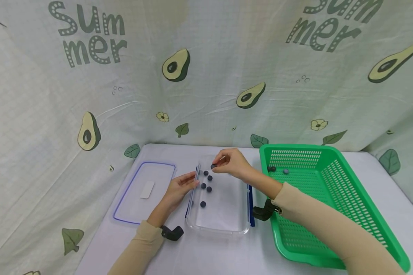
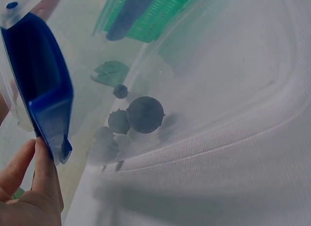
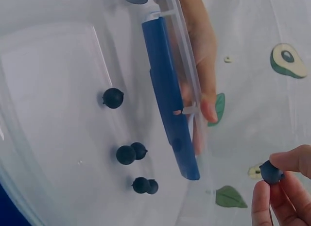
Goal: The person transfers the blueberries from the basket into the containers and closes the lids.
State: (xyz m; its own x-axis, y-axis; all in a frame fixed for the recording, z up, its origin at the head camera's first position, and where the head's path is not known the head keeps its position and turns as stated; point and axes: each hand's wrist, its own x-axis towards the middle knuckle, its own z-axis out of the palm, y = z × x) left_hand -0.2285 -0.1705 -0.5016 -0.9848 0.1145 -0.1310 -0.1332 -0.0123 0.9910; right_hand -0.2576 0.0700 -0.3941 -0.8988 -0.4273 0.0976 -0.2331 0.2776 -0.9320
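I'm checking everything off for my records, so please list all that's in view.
Table: one, white, foreground
Cloth: one, pale with green avocado print, behind the table
Container: one, clear, mid-table
Clips: two, blue, container's left and right sides
Lid: one, clear with blue edge, left of container
Rectangle: one, white, within the lid's outline
Basket: one, green, right of container
Berries: dark blue; five plainly visible in container, at least two in basket, one held above container
Sleeves: two, beige, forearms
Wrist devices: two, black, wrists
Left hand: one, touching container's left side
Right hand: one, pinching a berry
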